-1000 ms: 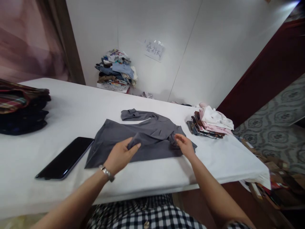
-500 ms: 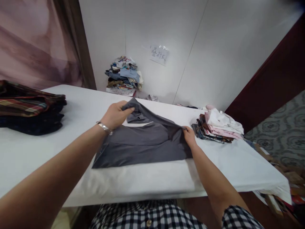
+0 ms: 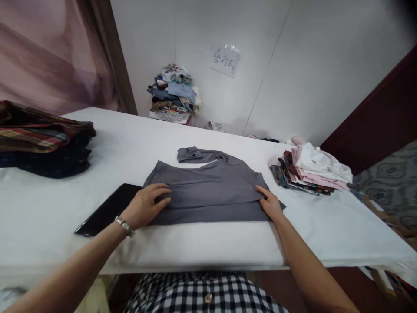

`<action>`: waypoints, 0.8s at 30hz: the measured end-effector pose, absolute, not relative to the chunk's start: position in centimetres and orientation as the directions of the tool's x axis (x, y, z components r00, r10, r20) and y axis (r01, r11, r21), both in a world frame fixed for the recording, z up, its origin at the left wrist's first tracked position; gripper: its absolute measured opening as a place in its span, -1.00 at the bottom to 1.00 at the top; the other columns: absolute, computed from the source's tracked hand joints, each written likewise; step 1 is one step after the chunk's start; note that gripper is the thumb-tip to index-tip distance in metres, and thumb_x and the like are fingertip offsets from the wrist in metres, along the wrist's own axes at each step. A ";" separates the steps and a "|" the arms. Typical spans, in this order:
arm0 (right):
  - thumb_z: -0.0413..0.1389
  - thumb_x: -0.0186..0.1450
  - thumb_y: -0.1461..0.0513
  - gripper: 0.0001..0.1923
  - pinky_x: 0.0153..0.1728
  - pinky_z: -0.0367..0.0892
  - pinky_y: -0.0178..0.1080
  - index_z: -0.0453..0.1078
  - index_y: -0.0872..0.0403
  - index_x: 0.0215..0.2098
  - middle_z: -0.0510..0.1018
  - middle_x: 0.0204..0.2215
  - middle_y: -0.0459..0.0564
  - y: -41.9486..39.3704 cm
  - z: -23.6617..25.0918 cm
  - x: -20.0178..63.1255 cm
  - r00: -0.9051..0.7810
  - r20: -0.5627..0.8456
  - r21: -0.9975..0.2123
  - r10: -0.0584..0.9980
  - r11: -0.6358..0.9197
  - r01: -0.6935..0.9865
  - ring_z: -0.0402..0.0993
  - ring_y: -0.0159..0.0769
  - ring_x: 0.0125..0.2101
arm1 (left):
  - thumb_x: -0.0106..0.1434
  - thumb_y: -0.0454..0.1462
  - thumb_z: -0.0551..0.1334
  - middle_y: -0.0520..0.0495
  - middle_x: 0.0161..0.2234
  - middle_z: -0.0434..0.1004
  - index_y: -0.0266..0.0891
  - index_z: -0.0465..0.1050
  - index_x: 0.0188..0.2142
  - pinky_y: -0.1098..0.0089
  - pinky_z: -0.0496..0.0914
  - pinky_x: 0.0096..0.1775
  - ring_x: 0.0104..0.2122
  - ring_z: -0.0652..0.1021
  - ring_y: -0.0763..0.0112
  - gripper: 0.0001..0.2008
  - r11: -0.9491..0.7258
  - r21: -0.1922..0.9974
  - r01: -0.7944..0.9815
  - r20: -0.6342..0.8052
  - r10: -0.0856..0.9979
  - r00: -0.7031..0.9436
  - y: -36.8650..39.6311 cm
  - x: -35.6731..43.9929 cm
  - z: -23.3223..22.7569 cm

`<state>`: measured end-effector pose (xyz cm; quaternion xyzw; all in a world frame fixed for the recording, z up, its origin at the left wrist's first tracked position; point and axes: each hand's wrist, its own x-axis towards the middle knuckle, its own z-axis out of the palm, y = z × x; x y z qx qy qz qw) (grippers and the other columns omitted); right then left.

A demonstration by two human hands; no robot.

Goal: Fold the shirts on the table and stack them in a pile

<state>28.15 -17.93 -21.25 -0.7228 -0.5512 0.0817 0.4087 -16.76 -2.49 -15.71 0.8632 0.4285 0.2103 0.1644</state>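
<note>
A grey long-sleeved shirt (image 3: 211, 187) lies partly folded on the white table (image 3: 208, 243), one sleeve stretched across its far edge. My left hand (image 3: 146, 208) rests flat on the shirt's near left corner, fingers spread. At the near right corner my right hand (image 3: 270, 204) presses on the cloth with its fingers together. Neither hand grips the fabric that I can see.
A black phone (image 3: 107, 209) lies just left of the shirt, by my left hand. Folded dark plaid clothes (image 3: 42, 139) are stacked at far left, a pile of folded light clothes (image 3: 312, 171) at right. More clothes (image 3: 172, 93) are heaped by the wall under a paper label (image 3: 224, 61).
My left hand carried a fold of the shirt up and over to the far side, let it go, and came back to the near left corner. The shirt now lies flatter.
</note>
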 end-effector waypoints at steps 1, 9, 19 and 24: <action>-0.01 0.06 0.31 -0.45 0.12 0.26 -0.08 0.44 0.03 0.02 0.54 -0.04 -0.01 -17.9 -21.3 28.1 0.358 0.340 -0.664 0.869 -0.048 0.747 0.44 -0.21 0.00 | 0.16 -0.02 0.12 -0.15 0.05 0.44 -0.15 0.50 -0.12 0.09 0.35 0.03 0.00 0.46 0.11 -0.60 -0.605 0.402 0.687 0.243 0.794 0.556 -2.8 -16.7 -16.0; -0.07 0.14 0.24 -0.50 0.11 0.27 -0.14 0.45 0.10 0.01 0.54 -0.03 0.01 -18.4 -21.4 28.7 0.412 0.388 -0.664 0.824 -0.061 0.746 0.43 -0.21 0.02 | 0.13 -0.33 0.12 -0.26 0.16 0.30 -0.23 0.35 0.07 0.09 0.32 0.06 0.14 0.34 0.06 -0.53 -0.528 0.156 0.835 0.263 0.837 0.481 -3.8 -16.1 -16.8; -0.06 0.13 0.24 -0.52 0.11 0.29 -0.18 0.48 0.05 -0.03 0.56 -0.05 -0.05 -19.1 -20.8 28.6 0.388 0.456 -0.633 0.801 -0.015 0.774 0.46 -0.23 -0.01 | 0.29 -0.33 -0.04 -0.11 -0.06 0.51 -0.14 0.39 -0.07 0.29 0.41 -0.23 -0.11 0.53 0.22 -0.68 -0.410 0.150 0.899 0.323 0.880 0.348 -4.2 -15.1 -13.5; -0.06 0.11 0.23 -0.57 0.12 0.28 -0.13 0.52 0.02 -0.14 0.59 -0.12 -0.06 -19.7 -20.7 29.0 0.384 0.525 -0.633 0.760 0.047 0.773 0.47 -0.20 -0.03 | 0.33 -0.28 -0.03 -0.07 -0.10 0.53 -0.12 0.38 -0.05 0.34 0.38 -0.13 -0.10 0.52 0.31 -0.70 -0.458 0.211 0.864 0.387 0.851 0.357 -5.5 -16.1 -13.2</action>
